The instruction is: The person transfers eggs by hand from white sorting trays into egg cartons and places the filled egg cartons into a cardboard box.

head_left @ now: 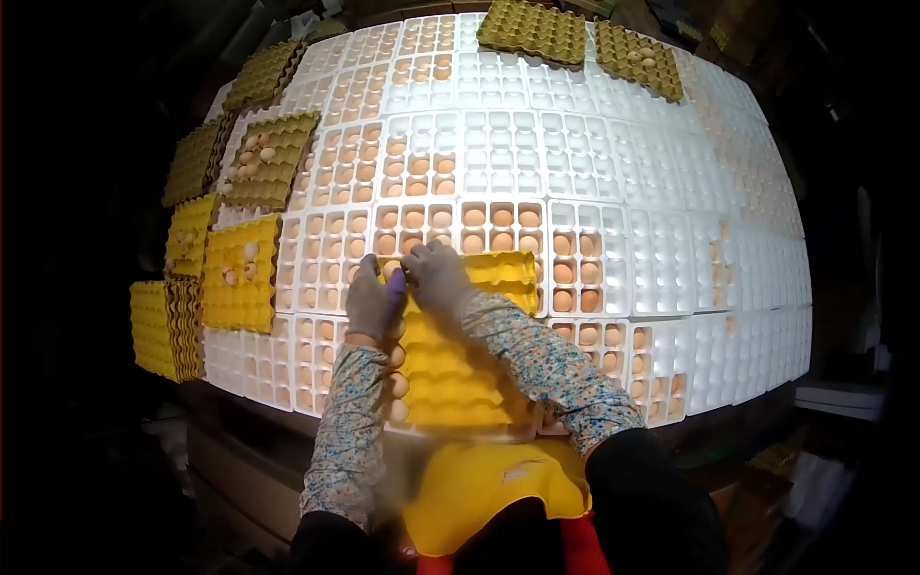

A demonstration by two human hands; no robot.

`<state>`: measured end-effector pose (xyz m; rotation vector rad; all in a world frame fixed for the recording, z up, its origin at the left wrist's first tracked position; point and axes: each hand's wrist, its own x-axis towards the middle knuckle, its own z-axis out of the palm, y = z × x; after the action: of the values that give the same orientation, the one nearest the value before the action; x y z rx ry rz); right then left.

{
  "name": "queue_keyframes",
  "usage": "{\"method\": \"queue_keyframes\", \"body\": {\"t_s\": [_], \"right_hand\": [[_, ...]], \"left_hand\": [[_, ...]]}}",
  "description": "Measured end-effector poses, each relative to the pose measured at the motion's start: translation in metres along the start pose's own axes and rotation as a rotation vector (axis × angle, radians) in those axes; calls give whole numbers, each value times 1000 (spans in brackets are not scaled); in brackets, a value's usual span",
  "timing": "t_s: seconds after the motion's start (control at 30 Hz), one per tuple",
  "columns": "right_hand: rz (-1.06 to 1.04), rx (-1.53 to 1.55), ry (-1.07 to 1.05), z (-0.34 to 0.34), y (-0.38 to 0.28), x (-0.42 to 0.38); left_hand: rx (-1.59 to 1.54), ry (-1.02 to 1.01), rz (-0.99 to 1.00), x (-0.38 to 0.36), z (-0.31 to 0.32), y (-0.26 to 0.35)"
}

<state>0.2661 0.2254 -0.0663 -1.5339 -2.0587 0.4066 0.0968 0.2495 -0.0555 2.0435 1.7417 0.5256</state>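
Note:
A yellow egg tray [450,369] lies across the white egg trays in front of me, with a column of eggs [398,385] along its left side. At its far left corner my left hand [372,302], in a grey glove with a purple patch at the thumb, curls around a brown egg [391,270]. Close beside it, my gloved right hand [439,276] bends its fingers down over the tray's far edge. What those fingers hold, if anything, is hidden. Just beyond both hands is a white tray [414,203] with brown eggs in its cells.
White egg trays [661,254] cover the table, many cells on the left filled with eggs. Yellow trays [240,307] and olive trays [273,158] with a few eggs sit at the left. More olive trays [532,31] lie at the far edge.

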Motion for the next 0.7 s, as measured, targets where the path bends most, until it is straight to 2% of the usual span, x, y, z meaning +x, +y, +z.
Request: {"method": "queue_keyframes", "body": {"t_s": [0.03,0.07,0.13,0.2,0.23,0.27,0.33,0.37,0.43,0.47,0.5,0.53,0.57,0.6,0.63,0.67,0.7], "right_hand": [[77,46,-74,5,1,4],[133,194,86,6,9,-2],[531,921,172,-21,-15,-10],[744,1284,383,-18,-7,-5],[466,848,213,-12,-1,-2],[194,407,184,-6,7,1],[26,-145,-212,-6,-13,1],[18,-152,-215,-6,-14,1],[-71,-65,-130,-6,-9,-1],[-81,-70,-143,-8,-7,-5],[270,420,-28,-14,-2,-5],[626,902,86,-17,4,0],[525,839,57,-14,5,7],[423,775,37,-10,6,14],[322,714,24,-7,8,22],[590,851,-253,-22,-15,35],[440,478,-434,-21,-35,44]], "left_hand": [[77,-39,-66,2,3,13],[145,-75,-136,8,0,21],[56,-101,-130,17,-13,18],[-28,-134,-124,13,-16,5],[-204,-124,-128,13,-20,-8],[-375,-108,-125,15,-26,-20],[-1267,-121,-376,7,-43,-47],[-1189,-25,-152,1,-35,-80],[-1209,-64,-164,-13,-33,-105],[-1312,-198,-402,-23,-56,-98],[-856,-326,-483,-30,-93,-54],[-259,-292,-201,-37,-76,-45],[78,-257,-70,-55,-48,-34],[258,-221,-3,-72,-20,-27],[274,-271,-103,-71,-3,-20],[295,-319,-198,-65,3,-17],[200,-284,-159,-65,-18,-21]]}}
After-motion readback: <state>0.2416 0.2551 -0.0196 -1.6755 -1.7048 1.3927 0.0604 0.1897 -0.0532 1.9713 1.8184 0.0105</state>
